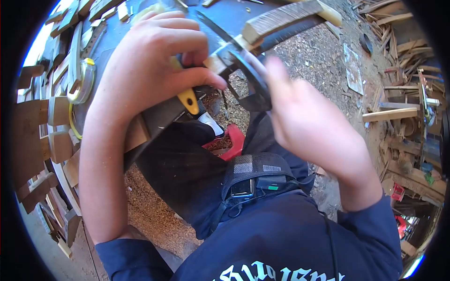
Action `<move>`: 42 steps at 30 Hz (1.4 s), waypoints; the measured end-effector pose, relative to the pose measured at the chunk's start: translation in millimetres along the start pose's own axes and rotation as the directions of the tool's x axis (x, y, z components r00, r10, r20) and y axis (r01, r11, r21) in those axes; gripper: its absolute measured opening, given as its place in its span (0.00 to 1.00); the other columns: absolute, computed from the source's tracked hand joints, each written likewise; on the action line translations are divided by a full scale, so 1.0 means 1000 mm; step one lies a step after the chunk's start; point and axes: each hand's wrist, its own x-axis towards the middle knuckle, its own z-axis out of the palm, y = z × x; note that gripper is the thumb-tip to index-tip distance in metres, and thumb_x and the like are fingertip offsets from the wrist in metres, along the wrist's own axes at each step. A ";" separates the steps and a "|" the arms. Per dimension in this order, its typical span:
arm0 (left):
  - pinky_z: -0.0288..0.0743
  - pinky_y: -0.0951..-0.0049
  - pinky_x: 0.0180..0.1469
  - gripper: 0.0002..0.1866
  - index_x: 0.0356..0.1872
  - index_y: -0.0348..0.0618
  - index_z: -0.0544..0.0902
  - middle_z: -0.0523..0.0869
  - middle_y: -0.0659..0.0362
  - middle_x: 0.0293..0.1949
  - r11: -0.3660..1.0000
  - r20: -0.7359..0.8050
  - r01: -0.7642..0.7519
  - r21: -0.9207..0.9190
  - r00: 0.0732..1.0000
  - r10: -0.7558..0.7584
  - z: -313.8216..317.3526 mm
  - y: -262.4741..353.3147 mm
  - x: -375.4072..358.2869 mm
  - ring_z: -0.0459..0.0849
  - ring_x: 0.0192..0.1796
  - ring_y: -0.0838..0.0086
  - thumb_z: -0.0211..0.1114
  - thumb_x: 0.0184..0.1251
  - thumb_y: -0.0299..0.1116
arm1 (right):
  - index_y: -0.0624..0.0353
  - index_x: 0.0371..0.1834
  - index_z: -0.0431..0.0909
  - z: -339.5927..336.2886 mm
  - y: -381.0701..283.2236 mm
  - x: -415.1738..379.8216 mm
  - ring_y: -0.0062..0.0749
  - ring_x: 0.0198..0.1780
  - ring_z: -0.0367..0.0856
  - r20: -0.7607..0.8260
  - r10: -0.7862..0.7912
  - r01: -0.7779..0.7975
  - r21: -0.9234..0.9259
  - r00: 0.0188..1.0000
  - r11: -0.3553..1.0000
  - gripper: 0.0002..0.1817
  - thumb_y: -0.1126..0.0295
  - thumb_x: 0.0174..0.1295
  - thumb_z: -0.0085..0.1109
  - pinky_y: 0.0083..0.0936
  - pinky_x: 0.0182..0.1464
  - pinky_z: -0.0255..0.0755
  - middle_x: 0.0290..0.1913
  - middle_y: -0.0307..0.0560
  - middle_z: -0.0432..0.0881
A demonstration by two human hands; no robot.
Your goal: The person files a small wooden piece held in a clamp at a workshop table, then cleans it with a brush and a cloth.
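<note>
At the upper left of the head view, my left hand (164, 51) presses down around a small light wood piece (215, 63) at the bench edge, thumb and fingers closed. A yellow handle (188, 100) with a dark hole shows below its thumb. My right hand (293, 103), blurred by motion, is closed around the grip of a dark-framed saw (253, 84). The saw's frame reaches up and left across the small wood piece. Just beyond lies a thicker curved wood block (281, 23), with a dark strip along its lower side.
A tape measure (84, 82) lies left of my left forearm. Wood offcuts (65, 37) crowd the left side. A red object (232, 143) sits on the sawdust-covered floor (154, 215) between my legs. More wood pieces (391, 114) are piled at the right.
</note>
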 end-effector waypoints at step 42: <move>0.72 0.65 0.41 0.21 0.23 0.43 0.80 0.78 0.63 0.25 1.000 0.000 -0.011 -0.001 1.000 0.011 -0.004 0.001 0.000 0.79 0.34 0.67 0.86 0.40 0.41 | 0.70 0.60 0.64 0.015 0.004 -0.017 0.65 0.28 0.85 -0.042 0.059 -0.059 0.014 0.997 0.998 0.19 0.75 0.70 0.54 0.57 0.31 0.78 0.23 0.67 0.82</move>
